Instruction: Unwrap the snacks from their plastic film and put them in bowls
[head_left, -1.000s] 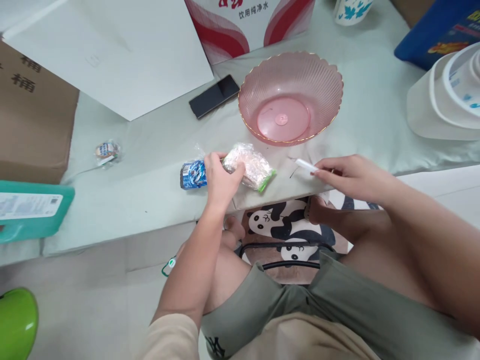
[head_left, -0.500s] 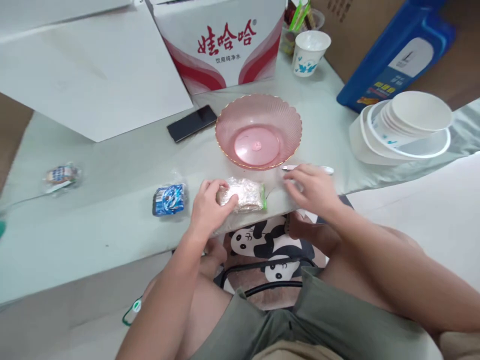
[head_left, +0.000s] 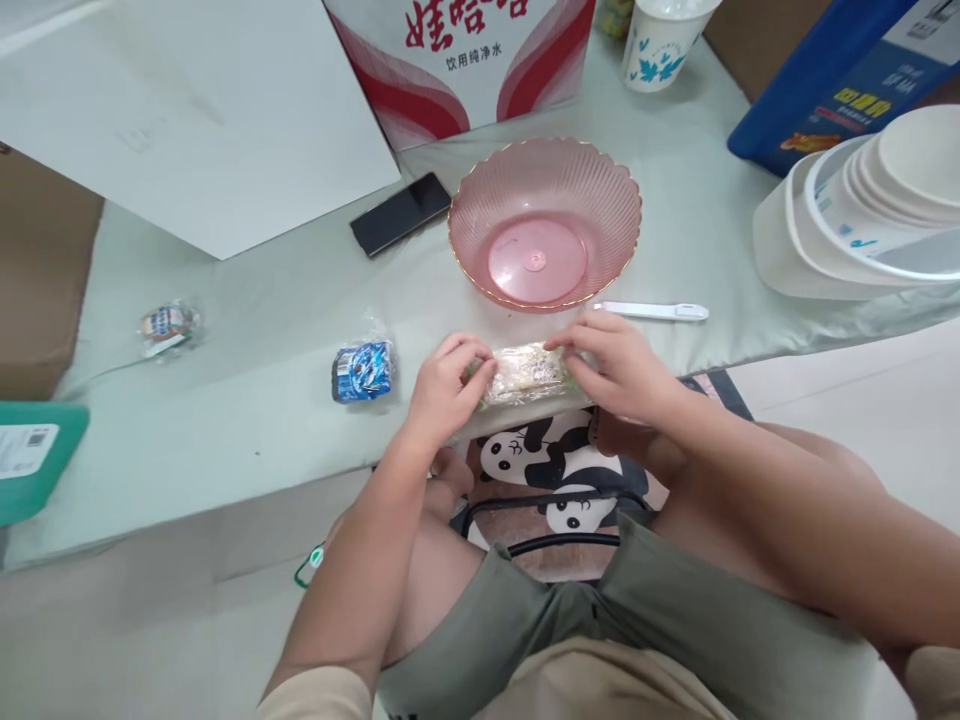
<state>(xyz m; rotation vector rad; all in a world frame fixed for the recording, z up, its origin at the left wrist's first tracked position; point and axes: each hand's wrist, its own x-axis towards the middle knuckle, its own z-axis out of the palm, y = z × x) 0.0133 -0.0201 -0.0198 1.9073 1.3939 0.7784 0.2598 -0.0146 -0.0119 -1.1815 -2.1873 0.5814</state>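
Note:
A pale snack in a crinkly clear wrapper lies at the table's near edge, between my two hands. My left hand is closed, with thumb and fingers pinching the wrapper's left end. On the opposite end, my right hand has its thumb and fingers curled round the wrapper. Just beyond my right hand rests a slim white cutter-like tool. A pink ribbed bowl with a gold scalloped rim stands behind the package. The covered ends of the wrapper are partly hidden by my fingers.
To the left lie a blue snack packet and a smaller wrapped snack. A black phone lies by a white box. White tubs with stacked cups, a paper cup and a blue jug stand right.
My right hand has moved from beside the white tool onto the package's right end. The package now appears turned, its green end no longer plainly showing. The camera view has shifted.

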